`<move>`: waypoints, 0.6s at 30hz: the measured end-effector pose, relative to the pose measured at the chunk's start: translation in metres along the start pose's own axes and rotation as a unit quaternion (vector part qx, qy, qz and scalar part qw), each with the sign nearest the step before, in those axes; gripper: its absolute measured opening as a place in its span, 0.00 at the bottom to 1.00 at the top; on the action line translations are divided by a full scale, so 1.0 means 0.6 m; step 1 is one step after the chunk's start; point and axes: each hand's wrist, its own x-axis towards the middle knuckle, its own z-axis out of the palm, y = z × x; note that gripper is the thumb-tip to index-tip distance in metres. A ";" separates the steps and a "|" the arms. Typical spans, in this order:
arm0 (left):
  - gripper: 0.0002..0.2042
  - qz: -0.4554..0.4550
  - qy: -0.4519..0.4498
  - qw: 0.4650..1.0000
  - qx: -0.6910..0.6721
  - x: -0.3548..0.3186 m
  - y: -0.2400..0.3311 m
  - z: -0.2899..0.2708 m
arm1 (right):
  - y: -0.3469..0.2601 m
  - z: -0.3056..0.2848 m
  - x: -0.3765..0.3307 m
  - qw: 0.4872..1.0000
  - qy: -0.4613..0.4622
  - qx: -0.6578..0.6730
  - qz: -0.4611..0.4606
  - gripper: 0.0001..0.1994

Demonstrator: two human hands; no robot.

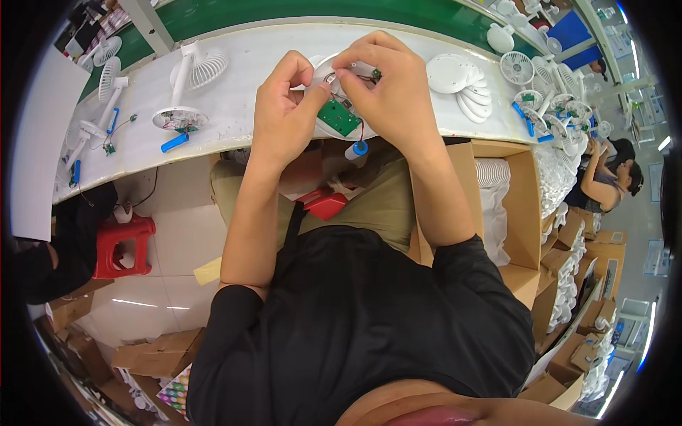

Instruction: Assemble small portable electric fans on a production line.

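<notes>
Left hand (286, 106), right hand (395, 91) curled beside green rectangular board (339, 118), grip unclear; overhanging blue cylinder (360, 148), six o'clock, risked straining thin red wire (362, 130).

Over on the left a red plastic stool (128, 227) stands on pale floor tiles (177, 234), a green strip (241, 14) runs beyond the bench (238, 92), and rightward, past an open cardboard box (524, 227), there's another person (602, 186) near clustered white fans (517, 69).
</notes>
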 end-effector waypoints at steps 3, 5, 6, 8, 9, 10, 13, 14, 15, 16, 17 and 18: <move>0.04 0.025 -0.019 1.000 -0.001 0.015 0.001 0.018 | 0.022 -0.024 0.021 0.998 -0.034 -0.012 -0.056 0.10; 0.04 0.054 -0.006 0.998 0.043 0.016 0.006 0.048 | 0.046 -0.048 0.037 0.996 -0.033 -0.020 -0.083 0.11; 0.05 0.068 -0.002 0.995 0.066 0.017 0.008 0.063 | 0.054 -0.063 0.047 0.994 -0.067 -0.012 -0.087 0.11; 0.05 0.083 -0.017 0.992 0.091 0.028 0.009 0.086 | 0.093 -0.075 0.068 0.988 -0.115 0.037 -0.099 0.14; 0.06 0.084 -0.014 0.992 0.095 0.036 0.009 0.095 | 0.116 -0.075 0.080 0.983 -0.129 0.077 -0.108 0.17; 0.06 0.084 -0.007 0.991 0.101 0.045 0.007 0.098 | 0.127 -0.075 0.089 0.985 -0.115 0.077 -0.102 0.17; 0.07 0.085 0.013 0.990 0.109 0.057 -0.004 0.118 | 0.151 -0.092 0.084 0.982 0.042 0.077 -0.167 0.18; 0.07 0.083 0.011 0.990 0.110 0.056 -0.007 0.122 | 0.155 -0.105 0.067 0.983 0.090 0.076 -0.141 0.18; 0.06 0.080 0.017 0.990 0.114 0.052 -0.012 0.120 | 0.124 -0.128 0.025 0.988 0.120 0.081 -0.059 0.15; 0.06 0.077 0.025 0.990 0.118 0.047 -0.017 0.118 | 0.129 -0.131 -0.019 0.982 0.142 0.121 -0.004 0.13; 0.06 0.076 0.026 0.990 0.119 0.045 -0.019 0.122 | 0.140 -0.129 -0.067 0.972 0.167 0.156 0.051 0.12; 0.06 0.075 0.025 0.990 0.121 0.045 -0.019 0.124 | 0.135 -0.121 -0.110 0.965 0.164 0.176 0.102 0.11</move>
